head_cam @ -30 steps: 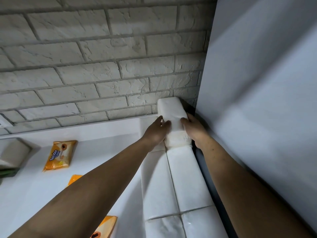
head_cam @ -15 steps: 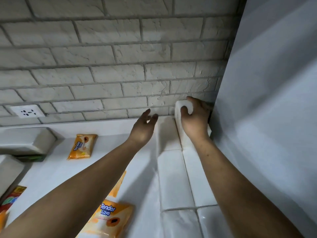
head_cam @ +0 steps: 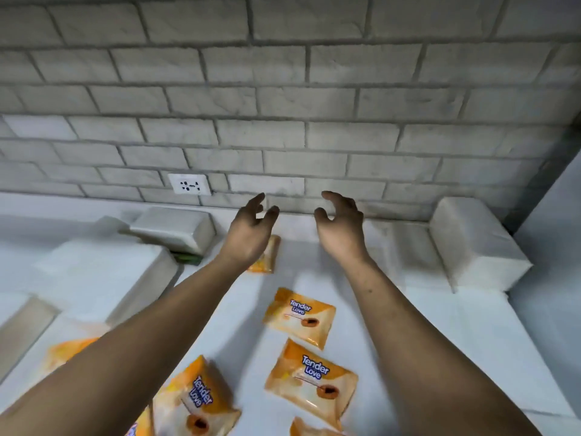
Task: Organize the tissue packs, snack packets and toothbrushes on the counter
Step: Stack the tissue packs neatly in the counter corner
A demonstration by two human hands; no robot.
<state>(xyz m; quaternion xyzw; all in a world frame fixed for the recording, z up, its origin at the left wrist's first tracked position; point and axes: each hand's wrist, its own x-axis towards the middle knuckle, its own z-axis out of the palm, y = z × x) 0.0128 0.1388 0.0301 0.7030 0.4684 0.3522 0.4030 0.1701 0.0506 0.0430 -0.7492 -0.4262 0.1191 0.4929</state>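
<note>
Both hands hover empty above the white counter (head_cam: 239,316), fingers spread: my left hand (head_cam: 250,229) and my right hand (head_cam: 341,228), side by side near the brick wall. A white tissue pack (head_cam: 471,243) lies on top of a row of white packs at the right, against the corner. More white tissue packs sit at the left, one by the wall (head_cam: 174,229) and a larger one (head_cam: 103,275) in front of it. Several orange "Tender Love" snack packets lie below my hands, among them one in the middle (head_cam: 298,317) and one nearer me (head_cam: 311,382). Another packet (head_cam: 267,256) is partly hidden behind my left hand.
A grey-white brick wall (head_cam: 283,105) backs the counter, with a white wall socket (head_cam: 188,184) low on it. A plain white panel (head_cam: 556,231) closes off the right side. Something green (head_cam: 188,258) peeks out under the left tissue pack.
Both hands let go of the tissue pack at the right corner and swung left to the middle of the counter. The view turned left, bringing the socket and more orange packets into sight.
</note>
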